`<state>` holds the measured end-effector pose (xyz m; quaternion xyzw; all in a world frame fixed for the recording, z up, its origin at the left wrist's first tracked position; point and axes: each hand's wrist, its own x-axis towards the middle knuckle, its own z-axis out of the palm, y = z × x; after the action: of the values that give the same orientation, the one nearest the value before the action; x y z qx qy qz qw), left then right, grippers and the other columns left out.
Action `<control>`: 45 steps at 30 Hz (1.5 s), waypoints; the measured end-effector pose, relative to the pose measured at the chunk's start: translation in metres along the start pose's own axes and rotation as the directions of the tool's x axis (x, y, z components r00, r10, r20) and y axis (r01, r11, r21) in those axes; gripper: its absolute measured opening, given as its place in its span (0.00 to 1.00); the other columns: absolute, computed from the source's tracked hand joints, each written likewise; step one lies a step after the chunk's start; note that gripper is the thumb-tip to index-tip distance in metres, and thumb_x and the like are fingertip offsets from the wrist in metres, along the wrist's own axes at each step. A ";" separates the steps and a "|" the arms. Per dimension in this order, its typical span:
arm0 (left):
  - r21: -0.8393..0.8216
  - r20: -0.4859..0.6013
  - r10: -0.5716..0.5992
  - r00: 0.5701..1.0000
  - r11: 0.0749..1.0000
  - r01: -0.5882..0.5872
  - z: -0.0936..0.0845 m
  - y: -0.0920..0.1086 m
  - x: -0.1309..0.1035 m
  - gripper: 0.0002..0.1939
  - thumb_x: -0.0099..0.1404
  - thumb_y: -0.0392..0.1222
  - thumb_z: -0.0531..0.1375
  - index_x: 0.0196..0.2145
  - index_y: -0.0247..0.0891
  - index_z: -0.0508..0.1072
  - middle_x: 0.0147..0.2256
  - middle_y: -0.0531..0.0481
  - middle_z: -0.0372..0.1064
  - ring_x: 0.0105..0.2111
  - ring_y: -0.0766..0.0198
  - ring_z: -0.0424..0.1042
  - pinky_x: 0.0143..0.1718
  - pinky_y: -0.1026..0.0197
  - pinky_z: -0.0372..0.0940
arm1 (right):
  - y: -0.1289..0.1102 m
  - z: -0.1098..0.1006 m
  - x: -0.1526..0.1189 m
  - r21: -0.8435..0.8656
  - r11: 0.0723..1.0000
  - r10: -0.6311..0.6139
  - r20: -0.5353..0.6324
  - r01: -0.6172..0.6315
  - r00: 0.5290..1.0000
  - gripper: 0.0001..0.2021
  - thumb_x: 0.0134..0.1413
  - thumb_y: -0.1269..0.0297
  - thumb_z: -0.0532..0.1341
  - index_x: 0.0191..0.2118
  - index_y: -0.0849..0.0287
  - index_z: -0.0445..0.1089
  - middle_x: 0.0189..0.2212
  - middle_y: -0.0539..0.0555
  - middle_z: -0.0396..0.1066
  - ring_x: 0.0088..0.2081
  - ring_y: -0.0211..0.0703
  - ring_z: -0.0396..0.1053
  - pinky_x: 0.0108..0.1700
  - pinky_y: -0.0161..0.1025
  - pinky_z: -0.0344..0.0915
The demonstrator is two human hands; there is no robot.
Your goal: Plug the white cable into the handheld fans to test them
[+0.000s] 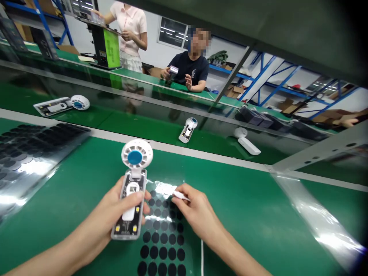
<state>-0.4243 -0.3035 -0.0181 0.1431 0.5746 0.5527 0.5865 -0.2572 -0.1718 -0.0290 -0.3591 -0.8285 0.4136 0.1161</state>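
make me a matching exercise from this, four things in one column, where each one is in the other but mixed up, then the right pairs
Things
1. Nearest handheld fan
2. White cable plug
3. Central sheet of black discs
4. Leftmost handheld fan

Places
A. Flat on the green tabletop
B. On the green belt beyond the pale rail
C. Gripped in the left hand
D. Pinched in the right hand

Right pairs: 1-C, 2-D, 3-A, 4-B

The fan [133, 184] is smooth plastic, the clear sheet [163, 187] glossy film, the tabletop [253, 218] smooth, the blurred shelf [299, 93] perhaps painted metal.
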 end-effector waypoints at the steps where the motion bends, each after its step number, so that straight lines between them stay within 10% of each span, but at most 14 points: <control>1: 0.001 0.028 -0.018 0.999 1.000 0.018 0.002 -0.006 0.000 0.20 0.56 0.52 0.62 0.40 0.38 0.63 0.25 0.52 0.69 0.22 0.67 0.68 0.22 0.68 0.63 | -0.001 0.006 0.003 -0.088 0.994 -0.068 0.001 0.068 0.998 0.07 0.55 0.70 0.55 0.27 0.57 0.62 0.25 0.47 0.61 0.28 0.38 0.59 0.30 0.36 0.53; 11: -0.130 0.022 0.032 0.999 0.991 -0.029 0.003 -0.038 0.011 0.29 0.51 0.52 0.66 0.45 0.40 0.59 0.30 0.52 0.69 0.29 0.63 0.71 0.31 0.63 0.65 | -0.018 0.041 0.025 -0.381 0.901 -0.157 0.154 0.205 0.976 0.06 0.56 0.75 0.53 0.37 0.59 0.65 0.36 0.54 0.65 0.33 0.42 0.66 0.33 0.38 0.59; 18: -0.096 0.015 0.084 0.996 0.992 -0.082 0.003 -0.042 0.017 0.34 0.50 0.54 0.66 0.47 0.37 0.55 0.29 0.49 0.70 0.28 0.61 0.70 0.29 0.62 0.64 | -0.020 0.042 0.028 -0.341 0.919 -0.166 0.128 0.201 0.978 0.07 0.53 0.77 0.53 0.32 0.58 0.60 0.33 0.53 0.64 0.33 0.44 0.66 0.32 0.38 0.58; 24: -0.068 0.018 0.091 0.996 0.994 -0.089 0.006 -0.039 0.017 0.32 0.50 0.51 0.65 0.45 0.36 0.55 0.26 0.51 0.69 0.26 0.63 0.68 0.27 0.63 0.62 | -0.005 0.038 0.003 -0.270 0.862 -0.409 0.131 0.429 0.903 0.10 0.58 0.75 0.46 0.31 0.57 0.59 0.28 0.53 0.63 0.27 0.42 0.62 0.28 0.38 0.54; 30: 0.175 0.053 0.120 0.991 0.976 -0.127 0.006 -0.027 0.009 0.26 0.52 0.39 0.61 0.48 0.40 0.57 0.35 0.50 0.68 0.34 0.58 0.69 0.37 0.57 0.63 | -0.042 0.004 -0.010 0.133 0.966 -0.230 0.051 0.221 0.972 0.07 0.57 0.69 0.54 0.28 0.55 0.60 0.23 0.45 0.62 0.25 0.37 0.59 0.28 0.34 0.54; 39: 0.236 0.165 0.053 0.985 0.968 -0.092 0.009 -0.016 -0.004 0.35 0.51 0.34 0.58 0.55 0.42 0.51 0.31 0.55 0.66 0.26 0.62 0.70 0.30 0.59 0.66 | -0.049 0.001 0.030 0.595 0.802 -0.103 0.056 0.050 0.993 0.04 0.46 0.67 0.60 0.29 0.58 0.63 0.22 0.44 0.59 0.21 0.31 0.51 0.24 0.32 0.49; 45: 0.263 0.227 0.084 0.970 0.954 -0.144 0.003 -0.019 0.001 0.33 0.51 0.33 0.56 0.54 0.41 0.52 0.31 0.54 0.68 0.29 0.62 0.69 0.31 0.61 0.64 | -0.056 0.003 0.016 0.373 0.922 -0.146 0.094 0.101 0.985 0.04 0.51 0.70 0.57 0.27 0.58 0.63 0.22 0.45 0.61 0.25 0.34 0.56 0.28 0.34 0.53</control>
<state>-0.4126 -0.3079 -0.0324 0.3155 0.5707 0.4811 0.5859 -0.2981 -0.1851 0.0103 -0.2527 -0.7631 0.5737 0.1572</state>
